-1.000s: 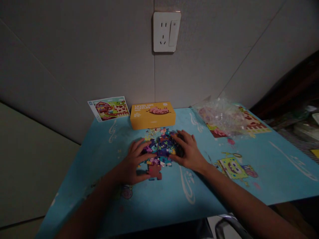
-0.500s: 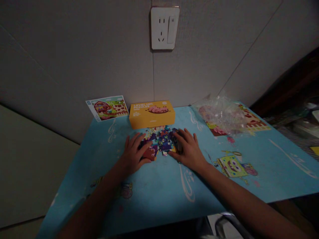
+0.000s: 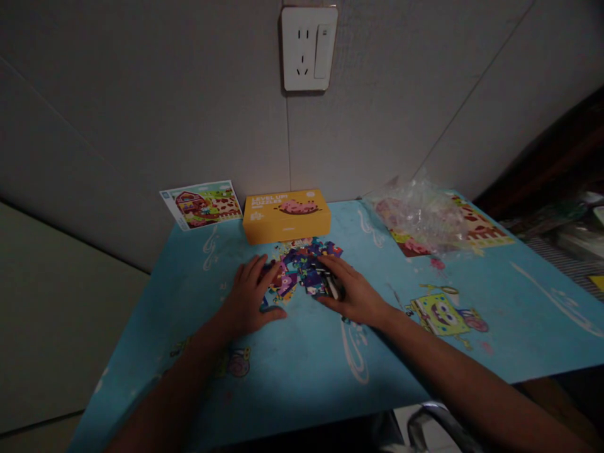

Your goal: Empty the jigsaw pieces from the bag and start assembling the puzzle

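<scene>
A heap of small jigsaw puzzle pieces (image 3: 302, 267), mostly purple and dark blue with some orange and pink, lies on the blue table in front of me. At its left side rests my left hand (image 3: 250, 296), open, with the thumb stretched apart and the fingertips touching the edge pieces. My right hand (image 3: 356, 292) curls around several pieces at the heap's right side, their pale edges showing between thumb and fingers. Part of what this hand covers is hidden. Just behind the heap stands a yellow puzzle box (image 3: 287, 218).
A farm picture sheet (image 3: 207, 206) leans at the wall on the left. On the right, crumpled clear plastic (image 3: 419, 214) covers part of another farm picture (image 3: 486, 226). The cartoon-printed table (image 3: 302, 377) meets a grey wall with a socket (image 3: 309, 49).
The pieces have spread and shifted in the heap, with more showing at its upper right. My right-hand fingers have drawn closer together around pieces; my left hand has moved slightly left.
</scene>
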A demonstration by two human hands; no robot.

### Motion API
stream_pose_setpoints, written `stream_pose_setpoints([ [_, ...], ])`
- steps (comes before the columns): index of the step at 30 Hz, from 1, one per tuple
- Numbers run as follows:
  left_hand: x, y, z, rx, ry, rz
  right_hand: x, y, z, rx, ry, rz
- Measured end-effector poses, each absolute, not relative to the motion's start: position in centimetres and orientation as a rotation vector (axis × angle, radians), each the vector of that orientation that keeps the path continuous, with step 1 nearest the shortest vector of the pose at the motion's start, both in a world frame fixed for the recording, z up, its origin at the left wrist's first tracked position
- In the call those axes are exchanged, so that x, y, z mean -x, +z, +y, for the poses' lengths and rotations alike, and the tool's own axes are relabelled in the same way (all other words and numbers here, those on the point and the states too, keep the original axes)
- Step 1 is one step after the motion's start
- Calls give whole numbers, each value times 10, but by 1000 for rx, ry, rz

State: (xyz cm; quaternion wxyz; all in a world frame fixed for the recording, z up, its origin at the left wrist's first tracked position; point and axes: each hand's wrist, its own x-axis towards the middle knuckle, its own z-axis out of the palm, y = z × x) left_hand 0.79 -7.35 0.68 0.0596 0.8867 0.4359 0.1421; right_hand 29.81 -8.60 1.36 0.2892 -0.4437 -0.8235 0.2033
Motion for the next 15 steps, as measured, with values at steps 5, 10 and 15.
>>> stream_pose_setpoints([
  [5, -8, 5, -71, -2705, 561, 1124, -295, 22, -89, 922, 606, -2248],
  [10, -9, 2, -69, -2702, 693, 1056, -294, 23, -91, 872, 590, -2178],
  [15, -23, 9, -77, -2790, 689, 1011, -288, 23, -94, 817, 644, -2228],
])
